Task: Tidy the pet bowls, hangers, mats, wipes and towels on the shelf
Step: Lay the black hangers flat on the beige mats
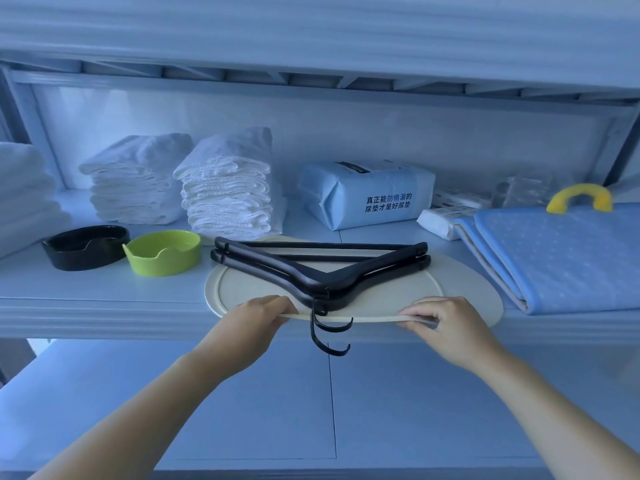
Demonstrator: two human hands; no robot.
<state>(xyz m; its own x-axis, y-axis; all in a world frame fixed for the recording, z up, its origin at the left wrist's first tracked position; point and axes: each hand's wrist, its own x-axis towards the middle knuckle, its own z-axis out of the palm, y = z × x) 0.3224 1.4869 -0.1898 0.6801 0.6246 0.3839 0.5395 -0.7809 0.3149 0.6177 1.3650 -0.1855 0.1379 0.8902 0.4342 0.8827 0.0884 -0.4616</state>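
Observation:
A cream oval mat (460, 289) lies on the shelf (104, 289), its front edge past the shelf's lip. Two black hangers (322, 268) are stacked on it, hooks hanging over the front. My left hand (263, 315) pinches the mat's front rim on the left and my right hand (446, 323) pinches it on the right. A green pet bowl (164, 252) and a black pet bowl (86, 247) stand to the left. Two stacks of white towels (225, 192) sit behind them.
A blue pack of pads (367, 194) lies at the back centre. Small white wipe packs (440, 220) sit to its right. A folded blue mat (561, 258) with a yellow handle (580, 197) fills the right side. More white towels (24, 195) are at far left. A lower shelf (242, 410) runs below.

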